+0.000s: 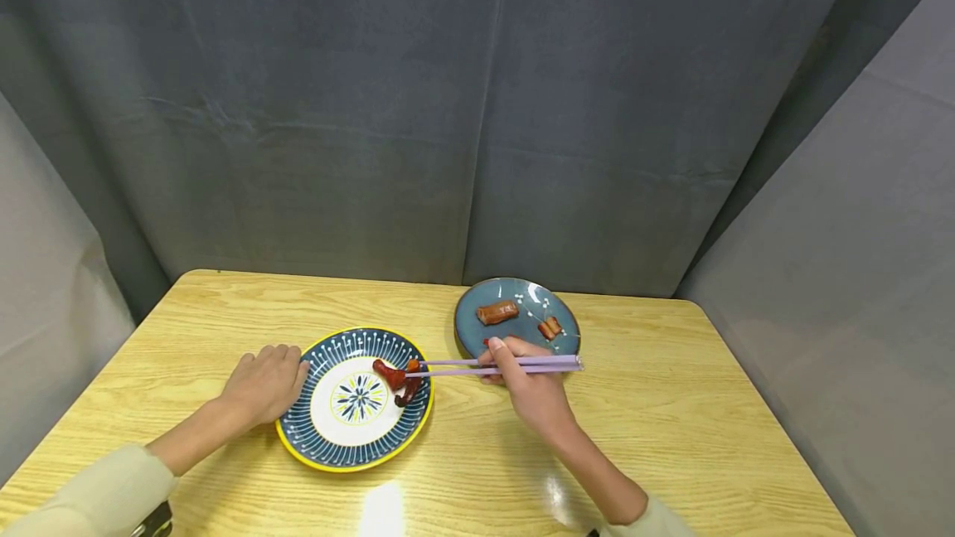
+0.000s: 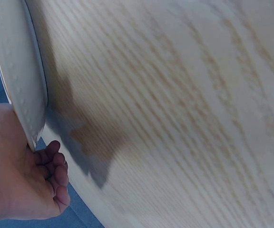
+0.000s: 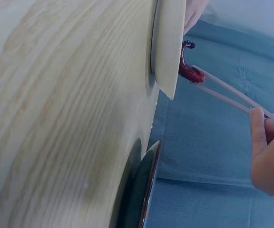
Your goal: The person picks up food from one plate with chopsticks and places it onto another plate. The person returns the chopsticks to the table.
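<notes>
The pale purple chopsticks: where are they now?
In the head view, the chopsticks are in the right hand, below centre, tips pointing left to glossy red food over the right side of the round, yellow-rimmed, blue-and-white plate.

Both arms reach forward, angling inward. Left forearm (image 1: 196,436) bare near the wrist; left hand (image 1: 266,384) palm down, fingers (image 2: 59,175) bunched side by side, bent. Right forearm (image 1: 603,475) likewise bare; right hand (image 1: 535,398) raised higher, thumb (image 3: 258,129) extended, fingers curled in a grip. Hands well apart.
</notes>
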A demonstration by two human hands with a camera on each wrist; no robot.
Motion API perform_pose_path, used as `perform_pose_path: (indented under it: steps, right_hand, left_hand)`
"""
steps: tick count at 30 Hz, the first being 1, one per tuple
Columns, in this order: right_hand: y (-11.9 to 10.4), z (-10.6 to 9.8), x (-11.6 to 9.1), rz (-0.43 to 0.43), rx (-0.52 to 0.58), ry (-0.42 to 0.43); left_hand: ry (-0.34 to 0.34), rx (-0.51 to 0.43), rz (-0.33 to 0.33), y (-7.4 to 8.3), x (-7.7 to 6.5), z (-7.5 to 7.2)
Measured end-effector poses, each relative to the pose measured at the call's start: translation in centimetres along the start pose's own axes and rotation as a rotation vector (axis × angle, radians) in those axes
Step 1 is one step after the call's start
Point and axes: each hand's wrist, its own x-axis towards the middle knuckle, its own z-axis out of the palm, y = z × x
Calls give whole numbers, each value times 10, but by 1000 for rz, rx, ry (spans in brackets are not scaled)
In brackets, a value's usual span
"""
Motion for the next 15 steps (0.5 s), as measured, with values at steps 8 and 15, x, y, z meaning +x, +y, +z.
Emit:
perform_pose_path:
  steps: [8,15]
  right_hand:
    - [-7,5,-1,13,0,-53]
    - [6,9,-1,-8,53,-63]
  left_hand:
    - [-2,-3,-4,0,0,0]
    - [6,-5,3,0,0,0]
